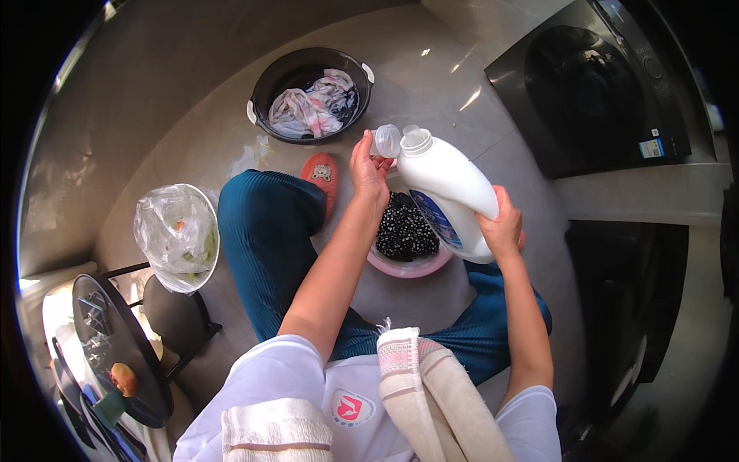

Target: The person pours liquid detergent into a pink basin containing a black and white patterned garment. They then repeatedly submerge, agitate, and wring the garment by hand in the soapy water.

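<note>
My right hand (502, 225) grips a white detergent bottle (450, 189) with a blue label, tilted so its open neck points up and left. My left hand (368, 165) holds the clear bottle cap (386, 141) right next to that neck. Both hover above a pink basin (412, 266) on the floor holding dark cloth with white dots (404, 227). I am squatting, with my teal trousers on either side of the basin.
A dark basin (265, 81) with pink and white laundry stands farther off. A black front-loading washing machine (600, 85) is at the upper right. A bin lined with a clear bag (177, 235) and a small black round table (115, 346) stand at the left. An orange slipper (322, 175) covers my left foot.
</note>
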Action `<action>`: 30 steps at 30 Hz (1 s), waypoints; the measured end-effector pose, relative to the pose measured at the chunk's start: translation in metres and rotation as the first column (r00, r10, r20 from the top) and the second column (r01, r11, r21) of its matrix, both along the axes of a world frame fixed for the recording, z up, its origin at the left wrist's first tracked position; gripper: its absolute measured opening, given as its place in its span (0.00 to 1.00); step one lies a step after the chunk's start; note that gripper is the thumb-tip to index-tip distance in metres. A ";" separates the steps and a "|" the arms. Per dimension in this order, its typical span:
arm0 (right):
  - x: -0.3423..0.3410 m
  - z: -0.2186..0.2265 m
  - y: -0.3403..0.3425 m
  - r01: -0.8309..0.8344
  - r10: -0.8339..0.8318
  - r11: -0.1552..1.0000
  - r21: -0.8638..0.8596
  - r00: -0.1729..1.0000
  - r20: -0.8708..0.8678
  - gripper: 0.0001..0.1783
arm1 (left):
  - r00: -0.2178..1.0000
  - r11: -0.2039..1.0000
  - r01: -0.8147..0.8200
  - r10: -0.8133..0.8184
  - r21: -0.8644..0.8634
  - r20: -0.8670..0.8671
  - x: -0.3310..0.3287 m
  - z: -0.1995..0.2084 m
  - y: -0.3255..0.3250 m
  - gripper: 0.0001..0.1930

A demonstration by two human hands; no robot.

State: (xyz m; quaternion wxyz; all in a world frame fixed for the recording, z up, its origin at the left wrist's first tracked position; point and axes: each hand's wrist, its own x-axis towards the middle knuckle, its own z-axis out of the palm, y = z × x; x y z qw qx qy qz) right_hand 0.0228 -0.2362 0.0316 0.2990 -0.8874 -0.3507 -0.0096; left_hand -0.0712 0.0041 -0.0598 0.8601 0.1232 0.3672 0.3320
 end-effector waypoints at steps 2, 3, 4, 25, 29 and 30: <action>-0.012 0.003 -0.016 0.011 -0.011 1.000 0.024 1.000 0.018 0.19 | 0.998 0.994 0.056 -0.055 0.098 -0.016 -0.002 0.008 -0.008 0.21; -0.017 0.006 -0.023 0.012 -0.013 1.000 0.027 0.999 0.050 0.18 | 0.996 0.985 0.088 -0.084 0.151 -0.034 -0.002 0.011 -0.011 0.20; -0.022 0.009 -0.029 0.019 -0.019 1.000 0.004 0.997 0.075 0.18 | 0.993 0.970 0.112 -0.105 0.215 -0.045 -0.003 0.014 -0.015 0.19; -0.061 0.026 -0.070 0.053 -0.054 0.999 0.009 0.983 0.176 0.15 | 0.943 0.279 0.326 -0.025 0.903 -0.332 -0.012 0.044 -0.042 0.23; -0.062 0.027 -0.071 0.064 -0.069 0.997 0.035 0.981 0.180 0.15 | 0.920 0.286 0.386 -0.183 0.877 -0.346 -0.015 0.052 -0.036 0.23; -0.062 0.028 -0.071 0.068 -0.073 0.997 0.037 0.981 0.179 0.15 | 0.904 0.277 0.416 -0.226 0.866 -0.362 -0.016 0.054 -0.035 0.24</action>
